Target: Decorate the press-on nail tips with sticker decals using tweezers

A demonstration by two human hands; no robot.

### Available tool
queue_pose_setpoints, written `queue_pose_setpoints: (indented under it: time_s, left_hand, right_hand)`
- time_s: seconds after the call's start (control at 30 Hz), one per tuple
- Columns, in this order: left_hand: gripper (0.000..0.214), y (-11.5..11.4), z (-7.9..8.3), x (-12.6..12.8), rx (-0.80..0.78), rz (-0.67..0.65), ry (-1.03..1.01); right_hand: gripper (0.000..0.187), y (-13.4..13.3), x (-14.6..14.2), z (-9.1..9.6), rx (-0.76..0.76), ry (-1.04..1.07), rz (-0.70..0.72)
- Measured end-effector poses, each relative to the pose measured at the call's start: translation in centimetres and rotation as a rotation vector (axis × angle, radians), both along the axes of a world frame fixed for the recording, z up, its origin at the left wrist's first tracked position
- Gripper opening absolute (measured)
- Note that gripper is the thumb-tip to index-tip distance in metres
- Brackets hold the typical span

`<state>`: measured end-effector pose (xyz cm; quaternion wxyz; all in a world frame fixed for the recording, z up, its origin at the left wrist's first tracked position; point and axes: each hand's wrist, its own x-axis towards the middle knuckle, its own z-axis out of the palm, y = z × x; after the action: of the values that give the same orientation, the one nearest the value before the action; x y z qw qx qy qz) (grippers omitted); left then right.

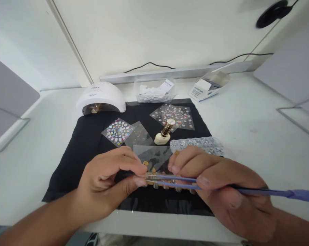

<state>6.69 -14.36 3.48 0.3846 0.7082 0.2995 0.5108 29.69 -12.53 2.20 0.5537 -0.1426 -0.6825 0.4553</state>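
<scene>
Head view: my right hand (228,181) holds purple tweezers (267,192) with tips at my left hand (110,181), whose pinch I can't make out, by nail tips (178,188), work seemingly midway, gold stickers (145,164) left on the clear sheet (158,153).

Left hand (105,181) in thumb-and-forefinger pinch; right hand (228,184) just beside, fingers (197,164) curled, thumb (231,197) bent

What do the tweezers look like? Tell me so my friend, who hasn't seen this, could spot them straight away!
Find the big black cloth, then the right hand at its near right side. Through that hand run the tweezers, their two slim prongs aimed at the left hand. Nothing else here is long, thin and bluish-purple.
</scene>
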Motion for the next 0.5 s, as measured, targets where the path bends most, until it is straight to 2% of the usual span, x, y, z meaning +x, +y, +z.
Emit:
queue_pose_setpoints:
  time_s: [0.5]
  left_hand:
    - [0.021,-0.02,-0.01,-0.13,0.001,-0.016,0.011]
  right_hand:
    - [0.026,-0.28,0.04,0.13,-0.024,-0.015,0.004]
